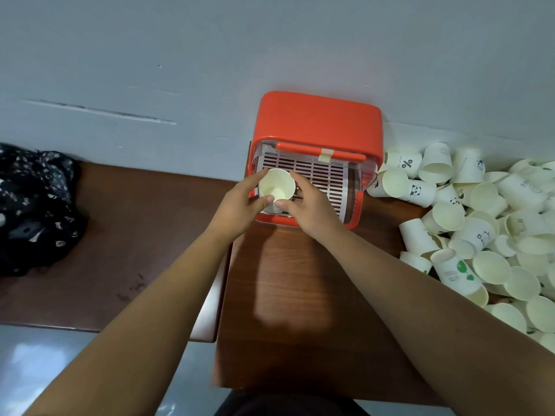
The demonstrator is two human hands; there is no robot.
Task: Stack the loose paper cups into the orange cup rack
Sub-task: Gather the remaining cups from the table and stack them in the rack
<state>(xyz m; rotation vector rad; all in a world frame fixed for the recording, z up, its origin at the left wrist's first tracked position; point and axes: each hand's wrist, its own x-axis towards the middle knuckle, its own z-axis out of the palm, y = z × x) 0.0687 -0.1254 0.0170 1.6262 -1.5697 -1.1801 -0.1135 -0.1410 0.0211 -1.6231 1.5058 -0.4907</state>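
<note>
Holding a paper cup (276,185) over the orange cup rack (318,121), left hand (237,204) and right hand (310,207) both curl fingers (256,176) round it; loose cups (480,229) heaped just right

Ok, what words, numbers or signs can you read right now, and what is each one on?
"%": large black print on a paper cup in the pile right of the orange rack.
Small lettering beside that sign: too small to read.
Cup with green balloons: print blurred.
Cup with dark lettering: unreadable.
Dark fabric: white marks, too blurred.
Held cup: no print shows.
</note>
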